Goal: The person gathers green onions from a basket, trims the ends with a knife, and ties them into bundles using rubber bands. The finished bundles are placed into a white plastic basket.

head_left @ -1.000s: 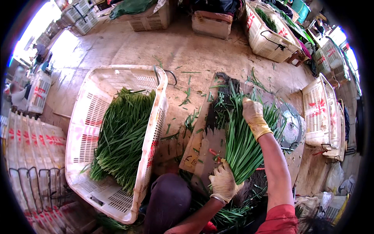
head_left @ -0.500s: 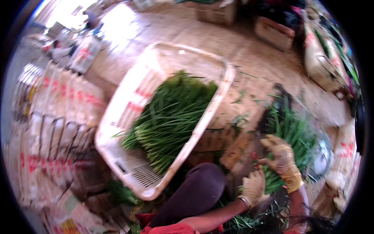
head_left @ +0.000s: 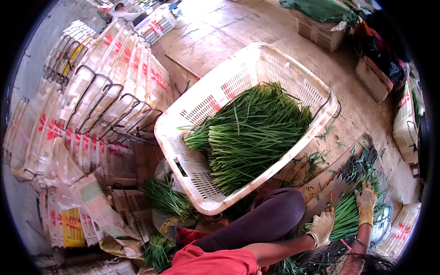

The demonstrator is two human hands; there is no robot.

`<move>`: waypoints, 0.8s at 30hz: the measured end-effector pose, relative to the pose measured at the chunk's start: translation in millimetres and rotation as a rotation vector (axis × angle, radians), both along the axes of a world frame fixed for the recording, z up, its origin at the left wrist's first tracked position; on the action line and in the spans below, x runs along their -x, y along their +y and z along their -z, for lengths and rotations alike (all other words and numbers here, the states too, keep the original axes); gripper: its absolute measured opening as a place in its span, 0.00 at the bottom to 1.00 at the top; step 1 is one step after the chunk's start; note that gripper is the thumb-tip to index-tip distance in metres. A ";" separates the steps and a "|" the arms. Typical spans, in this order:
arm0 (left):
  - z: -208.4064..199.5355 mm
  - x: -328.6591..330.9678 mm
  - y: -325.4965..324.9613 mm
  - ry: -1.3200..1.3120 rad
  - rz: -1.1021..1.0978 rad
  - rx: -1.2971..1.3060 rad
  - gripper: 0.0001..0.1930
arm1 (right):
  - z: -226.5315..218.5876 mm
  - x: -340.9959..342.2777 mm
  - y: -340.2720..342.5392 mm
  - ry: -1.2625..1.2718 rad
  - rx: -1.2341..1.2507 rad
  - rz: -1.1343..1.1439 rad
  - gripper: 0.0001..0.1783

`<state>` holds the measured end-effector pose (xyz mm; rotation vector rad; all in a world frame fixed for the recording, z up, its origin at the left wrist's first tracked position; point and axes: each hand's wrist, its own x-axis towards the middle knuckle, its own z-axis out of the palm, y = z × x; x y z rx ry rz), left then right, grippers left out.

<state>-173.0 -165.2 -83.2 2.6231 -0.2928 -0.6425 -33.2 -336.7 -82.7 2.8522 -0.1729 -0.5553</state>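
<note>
Both my hands wear tan work gloves and are at a loose bunch of green chives [head_left: 347, 216] at the lower right. My left hand [head_left: 322, 227] is closed at the pale stalk ends, its fingers curled against them. Across the leaves lies my right hand [head_left: 366, 203], fingers stretched out along the bunch. Short red strips [head_left: 345, 245] show beside and under the chives. To the left, a large white slotted basket [head_left: 243, 63] holds a thick heap of chives [head_left: 256, 133], stalks toward its near left end.
Stacked white crates [head_left: 123, 78] with wire handles fill the left side. More chives [head_left: 169, 198] lie beside the basket, near a plastic bag [head_left: 63, 162]. Leaf scraps [head_left: 318, 158] litter the floor. Another crate [head_left: 316, 34] under green cloth stands behind. A person [head_left: 120, 13] is far left.
My view has swung, so the basket and hands appear further right. My right hand has moved off the stalk end, further along the leaves; my left hand stays at the stalk ends.
</note>
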 end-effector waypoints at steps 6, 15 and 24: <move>-53.9 -8.9 35.3 -0.064 0.029 0.099 0.62 | -64.3 -27.9 88.7 -0.499 -0.332 -0.301 0.39; -85.6 -49.5 356.3 -0.492 -0.118 0.419 0.11 | -68.5 -42.5 389.3 -0.147 -0.771 -0.865 0.55; -0.7 -29.2 559.9 -0.564 -0.646 -0.140 0.32 | 59.1 -36.1 584.6 0.211 -0.212 -0.942 0.75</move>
